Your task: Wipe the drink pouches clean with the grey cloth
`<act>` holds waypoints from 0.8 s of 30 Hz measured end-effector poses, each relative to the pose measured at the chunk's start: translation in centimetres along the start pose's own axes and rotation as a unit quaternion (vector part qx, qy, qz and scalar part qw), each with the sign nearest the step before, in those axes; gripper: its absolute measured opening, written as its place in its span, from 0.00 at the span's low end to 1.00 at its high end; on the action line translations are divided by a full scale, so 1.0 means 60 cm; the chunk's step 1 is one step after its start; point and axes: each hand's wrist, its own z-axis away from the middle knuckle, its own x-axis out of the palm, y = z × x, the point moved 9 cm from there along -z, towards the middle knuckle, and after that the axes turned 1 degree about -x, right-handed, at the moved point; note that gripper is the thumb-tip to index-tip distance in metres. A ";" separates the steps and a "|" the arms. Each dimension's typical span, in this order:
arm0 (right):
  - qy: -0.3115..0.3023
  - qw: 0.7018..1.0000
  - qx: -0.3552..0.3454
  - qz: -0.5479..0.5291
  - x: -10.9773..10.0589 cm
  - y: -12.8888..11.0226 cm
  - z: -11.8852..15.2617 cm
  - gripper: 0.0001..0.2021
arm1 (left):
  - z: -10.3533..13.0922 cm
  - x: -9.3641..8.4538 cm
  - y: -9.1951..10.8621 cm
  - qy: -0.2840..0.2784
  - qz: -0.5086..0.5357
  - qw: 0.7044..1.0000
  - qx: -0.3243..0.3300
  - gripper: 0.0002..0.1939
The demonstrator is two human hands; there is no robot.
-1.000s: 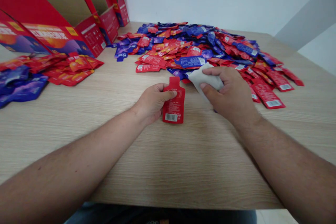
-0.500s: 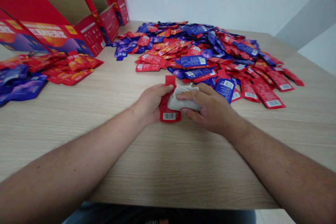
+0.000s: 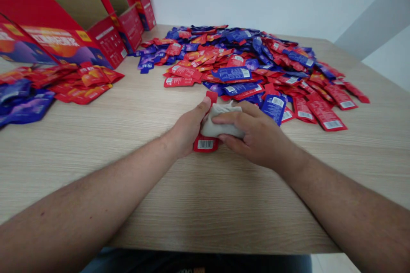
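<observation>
A red sachet (image 3: 205, 145) with a barcode near its lower end is held above the table by my left hand (image 3: 188, 130), the thumb lying along its upper part. My right hand (image 3: 256, 132) is closed on a folded pale grey cloth (image 3: 222, 124), which presses against the face of the sachet and covers its middle. Beyond my hands lies a large heap of red and blue sachets (image 3: 235, 74).
Red printed boxes (image 3: 109, 40) with brown insides stand at the back left. In front of them lie smaller piles of red sachets (image 3: 85, 89) and blue sachets (image 3: 27, 104). A white wall rises behind the wooden table (image 3: 224, 204).
The cloth has shifted slightly left and down over the sachet, covering more of it. My left thumb has moved up, and the sachet is slightly more tilted.
</observation>
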 end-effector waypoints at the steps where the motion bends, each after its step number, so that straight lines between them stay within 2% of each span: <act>1: -0.017 1.000 -0.019 -0.005 0.005 -0.007 0.001 0.15 | -0.001 0.000 0.001 0.001 0.001 1.000 0.003 0.25; 3: -0.035 0.999 -0.035 -0.006 0.011 -0.012 0.002 0.16 | -0.003 0.002 0.003 -0.006 0.005 1.000 0.009 0.26; 8: 0.012 0.999 0.033 0.004 -0.001 0.018 0.002 0.18 | -0.005 0.007 0.001 -0.023 0.008 1.000 -0.003 0.26; 13: -0.021 1.000 -0.019 0.005 0.009 -0.006 0.002 0.16 | -0.003 0.011 0.002 -0.020 0.002 1.000 0.001 0.30; 15: -0.025 0.999 -0.020 0.005 0.012 -0.007 0.002 0.16 | -0.002 0.010 0.003 -0.012 0.004 1.000 0.005 0.30; 19: 0.013 1.000 0.009 -0.001 0.001 0.006 0.000 0.18 | 0.000 0.010 0.012 -0.009 0.046 0.999 0.012 0.28; 24: 0.033 0.999 0.010 0.008 -0.002 0.005 0.000 0.18 | 0.003 0.013 0.019 -0.031 0.078 0.996 0.007 0.25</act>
